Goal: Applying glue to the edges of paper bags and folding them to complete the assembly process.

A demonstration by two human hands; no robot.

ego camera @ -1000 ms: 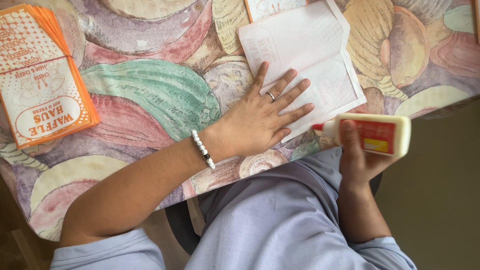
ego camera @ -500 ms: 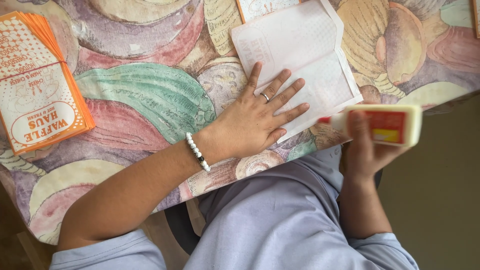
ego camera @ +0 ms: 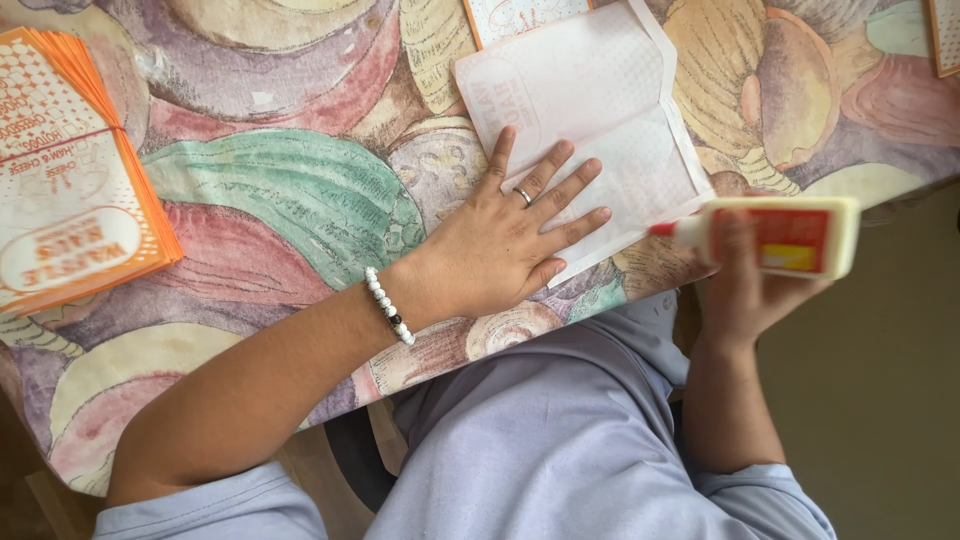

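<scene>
— Left hand (ego camera: 500,245)?
— Flat, fingers spread, pressing on the lower corner of a white folded paper sheet (ego camera: 590,130). Ring on one finger, white bead bracelet (ego camera: 388,306) at the wrist. Gripping nothing, just weighing the paper down.

— And the paper sheet itself?
— Lying on the worktop (ego camera: 280,190), near its front edge, unfolded with a flap along the right side. Faint print showing through from the other face. Upper edge overlapping an orange-bordered card (ego camera: 510,15) at the top of the view.

— Right hand (ego camera: 745,285)?
— Wrapped around a pale glue bottle (ego camera: 775,235), held sideways off the front edge of the worktop, above the lap. Red tip pointing left, just beside the sheet's lower right corner, apparently not touching it. Red and yellow label facing up.

— Anything else around?
— Stack of orange-and-white printed paper bags (ego camera: 70,190) at the far left of the worktop, well apart from both hands. Another orange-edged card (ego camera: 945,35) cut off at the top right corner. Cloth with large painted shapes in green, pink, purple and yellow covering the worktop. Light blue clothing below.
</scene>
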